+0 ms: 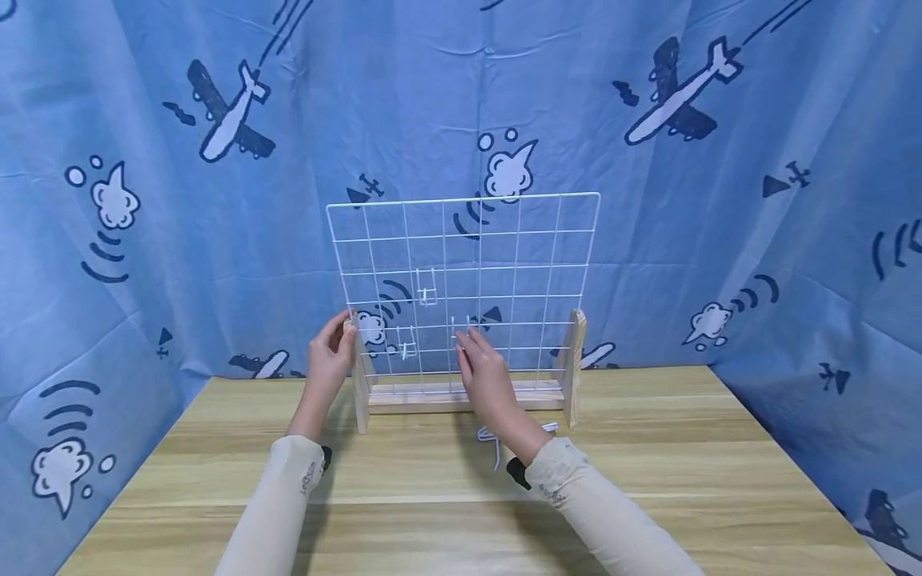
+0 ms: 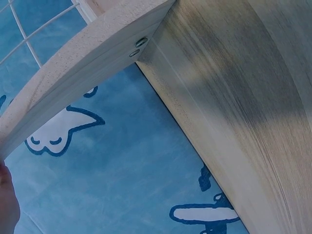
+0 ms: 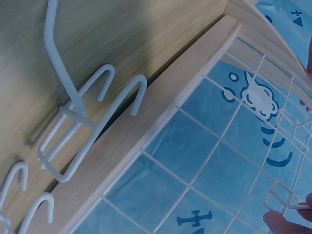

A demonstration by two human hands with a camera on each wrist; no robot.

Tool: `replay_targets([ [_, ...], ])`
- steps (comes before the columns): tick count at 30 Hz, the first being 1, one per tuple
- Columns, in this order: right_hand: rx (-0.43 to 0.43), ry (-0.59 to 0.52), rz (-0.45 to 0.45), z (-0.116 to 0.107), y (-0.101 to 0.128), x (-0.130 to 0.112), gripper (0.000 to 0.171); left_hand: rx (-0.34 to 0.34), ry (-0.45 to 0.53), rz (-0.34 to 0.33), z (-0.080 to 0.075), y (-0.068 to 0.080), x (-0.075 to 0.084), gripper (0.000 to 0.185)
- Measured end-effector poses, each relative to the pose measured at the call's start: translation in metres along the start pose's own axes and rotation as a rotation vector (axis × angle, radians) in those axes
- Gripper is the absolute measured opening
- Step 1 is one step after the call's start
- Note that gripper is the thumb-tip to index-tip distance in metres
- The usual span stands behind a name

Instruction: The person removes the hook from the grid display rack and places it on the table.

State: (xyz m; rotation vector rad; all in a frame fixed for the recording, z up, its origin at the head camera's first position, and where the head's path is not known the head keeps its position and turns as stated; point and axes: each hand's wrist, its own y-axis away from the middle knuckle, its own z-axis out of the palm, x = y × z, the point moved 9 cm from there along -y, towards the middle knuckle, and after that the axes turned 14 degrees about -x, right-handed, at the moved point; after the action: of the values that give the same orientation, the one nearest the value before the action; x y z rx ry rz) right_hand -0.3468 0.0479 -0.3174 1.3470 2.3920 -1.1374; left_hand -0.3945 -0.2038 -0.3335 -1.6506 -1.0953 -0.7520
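A white wire grid panel (image 1: 497,234) stands upright in a wooden stand (image 1: 571,384). My left hand (image 1: 327,358) grips the top of the stand's left upright (image 1: 361,396), fingers by the grid's edge; only a bit of that hand (image 2: 8,204) enters the left wrist view. With thumb and fingers, my right hand (image 1: 488,384) pinches a white wire hook (image 3: 279,197) against the grid's lower middle. Two similar hooks hang on the grid left of it, an upper hook (image 1: 427,298) and a lower hook (image 1: 406,350).
On the wood-grain table (image 1: 403,496), beneath my right forearm, lie more white hooks (image 3: 78,126), close before the stand's base bar (image 3: 161,92). A blue curtain (image 1: 432,96) with airplane prints hangs behind and on both sides.
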Motion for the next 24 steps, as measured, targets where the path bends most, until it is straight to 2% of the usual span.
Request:
replay_targets([
  [24,0.014,0.066,-0.140,-0.008,0.014,-0.015,0.027,0.010,0.013,0.008,-0.001,-0.001,0.002,0.039],
])
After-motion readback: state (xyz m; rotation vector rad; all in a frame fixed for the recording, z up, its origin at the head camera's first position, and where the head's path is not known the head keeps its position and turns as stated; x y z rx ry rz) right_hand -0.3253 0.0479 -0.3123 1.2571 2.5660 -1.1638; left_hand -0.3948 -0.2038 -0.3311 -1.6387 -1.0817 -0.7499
